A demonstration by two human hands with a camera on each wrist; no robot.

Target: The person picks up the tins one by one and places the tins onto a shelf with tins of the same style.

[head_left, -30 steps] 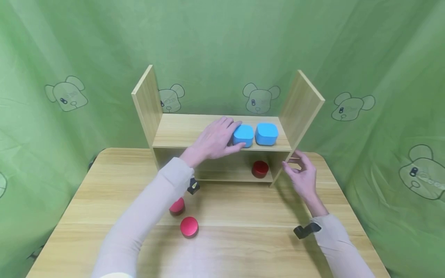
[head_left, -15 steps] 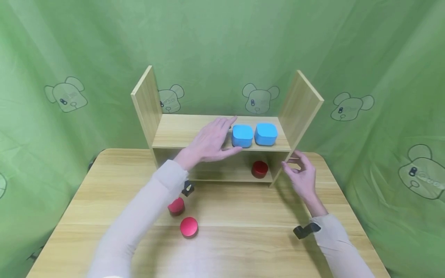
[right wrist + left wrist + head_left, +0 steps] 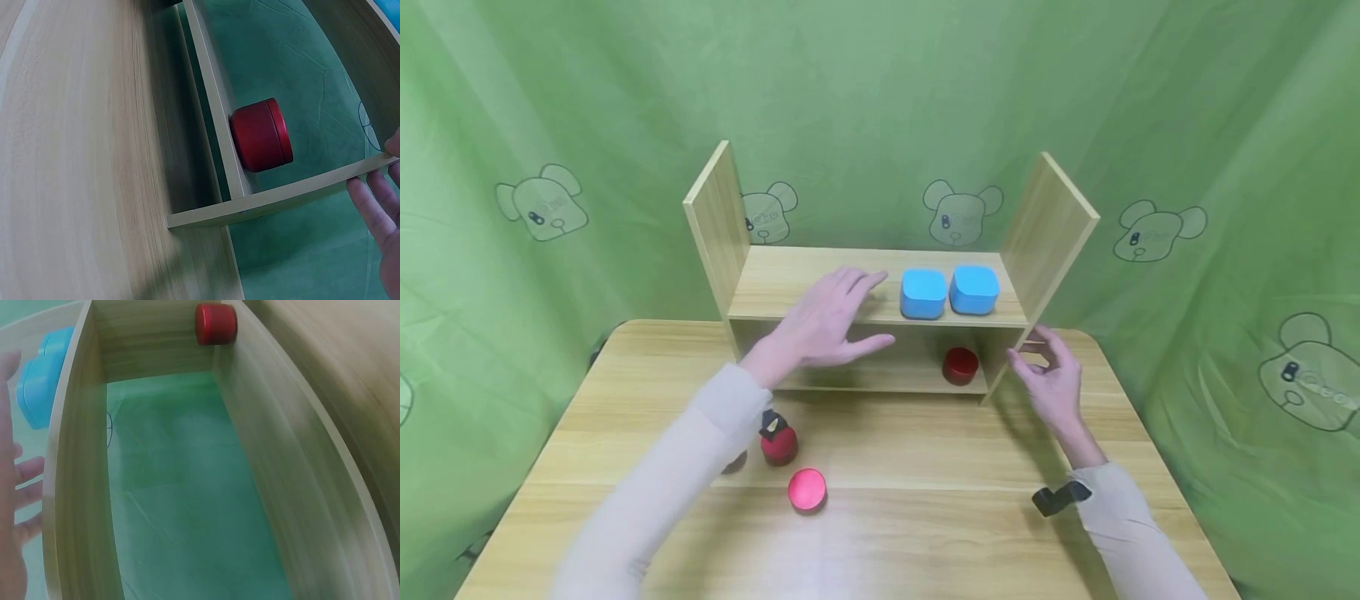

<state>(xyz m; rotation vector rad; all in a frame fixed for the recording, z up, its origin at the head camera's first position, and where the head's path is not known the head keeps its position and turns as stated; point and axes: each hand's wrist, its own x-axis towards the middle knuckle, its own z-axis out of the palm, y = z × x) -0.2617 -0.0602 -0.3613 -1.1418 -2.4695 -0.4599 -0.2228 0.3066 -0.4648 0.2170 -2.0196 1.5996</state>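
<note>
Left hand [image 3: 822, 321] farther left — shelf [image 3: 784, 273] crosswise

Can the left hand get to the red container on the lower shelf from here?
Probably yes: the left hand holds nothing, and nothing shows in front of the red container, though it must dip below the upper shelf.

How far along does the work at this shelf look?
Apparently done: two blue boxes stand side by side on the upper board, and one red tin on the lower board. In hand: nothing in the left hand, open beside the boxes; the right hand holds the side panel. Probably left: two red tins on the table, plus an item mostly hidden by the left sleeve.
</note>
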